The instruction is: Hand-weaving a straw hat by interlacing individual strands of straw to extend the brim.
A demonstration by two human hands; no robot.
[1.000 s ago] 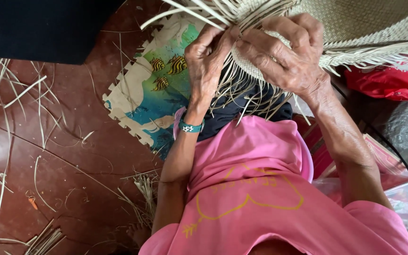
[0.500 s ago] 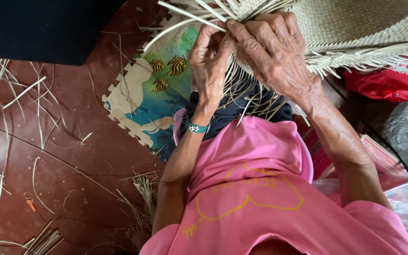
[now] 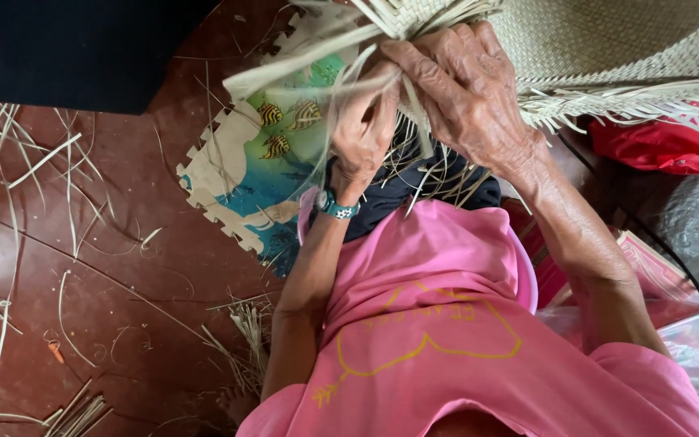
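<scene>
A pale woven straw mat [image 3: 608, 36] hangs across the top right, its edge ending in loose fringe strips. My left hand [image 3: 363, 129], with a teal bracelet at the wrist, pinches a few flat straw strips [image 3: 301, 69] that fan out to the left from the mat's unfinished edge. My right hand [image 3: 467, 89] lies over the woven edge just to the right, fingers curled around strips and touching the left hand's fingers. Both arms rise from my pink shirt [image 3: 446, 324] at the bottom.
A foam puzzle mat [image 3: 244, 178] with a blue sea and striped fish print lies on the dark red floor [image 3: 82, 267]. Loose straw bits are scattered over the floor. A red bag [image 3: 665, 137] and plastic wrapping [image 3: 689, 340] sit at the right. A dark object [image 3: 66, 48] fills the top left.
Both hands have shifted slightly left and closer together along the mat's edge. The loose strips now fan out lower and further left over the foam mat.
</scene>
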